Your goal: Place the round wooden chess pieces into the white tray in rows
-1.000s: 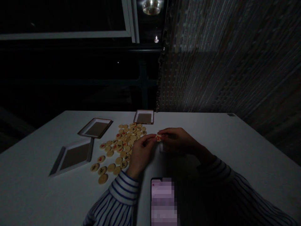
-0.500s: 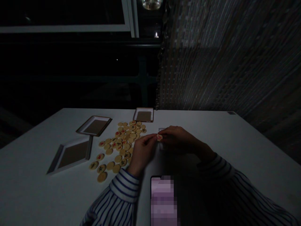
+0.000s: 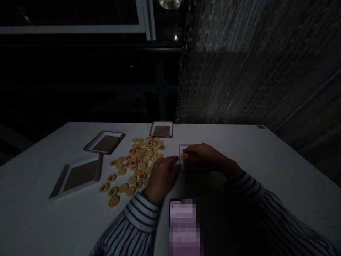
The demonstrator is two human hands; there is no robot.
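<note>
A round wooden Chinese chess piece (image 3: 184, 156) with a red character is pinched in the fingers of my right hand (image 3: 204, 156). That hand is over a white box tray (image 3: 182, 146), covering most of it. To the left, my left hand (image 3: 163, 176) stretches its fingers toward the tray's left edge, with nothing seen in them; whether they touch the edge is too dark to tell. Beside it lies a loose spread of Chinese chess pieces (image 3: 142, 166), some showing red or black characters and others plain faces.
Left of the pieces lie a white-walled open box (image 3: 99, 170) and a brown-rimmed box lid (image 3: 86, 147). Another shallow tray (image 3: 151, 133) sits at the back of the white table (image 3: 239, 142). A lit phone (image 3: 183, 227) lies at the front. Strung beads curtain (image 3: 226, 78) hangs behind.
My left fingers have let go of the red-marked piece that both hands touched. My right hand has brought it slightly right, over the tray. The view has shifted a little.
</note>
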